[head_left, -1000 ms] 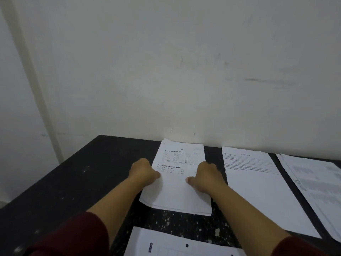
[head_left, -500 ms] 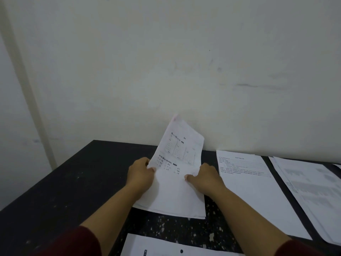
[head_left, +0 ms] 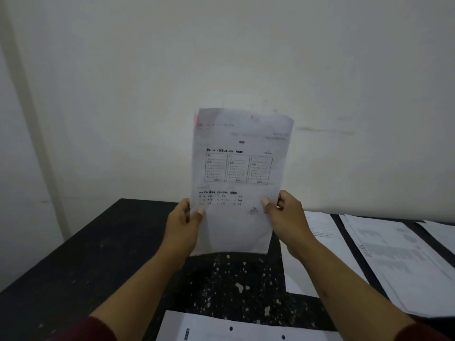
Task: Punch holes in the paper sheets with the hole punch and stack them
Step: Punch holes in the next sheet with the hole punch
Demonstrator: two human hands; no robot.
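I hold a stack of printed paper sheets (head_left: 240, 173) upright above the black table (head_left: 81, 262), its bottom edge just off the surface. My left hand (head_left: 183, 223) grips the stack's lower left edge and my right hand (head_left: 286, 216) grips the lower right edge. A punched sheet (head_left: 236, 328) with two holes along its top edge lies flat at the near edge of the table. No hole punch is in view.
Several flat piles of printed sheets (head_left: 398, 259) lie side by side on the right part of the table. A pale wall (head_left: 221, 57) rises directly behind the table. The table's left edge (head_left: 61, 244) drops off to a lighter floor.
The stack lay flat on the table with both hands at its sides. Both hands lifted it and tipped it upright in front of the wall.
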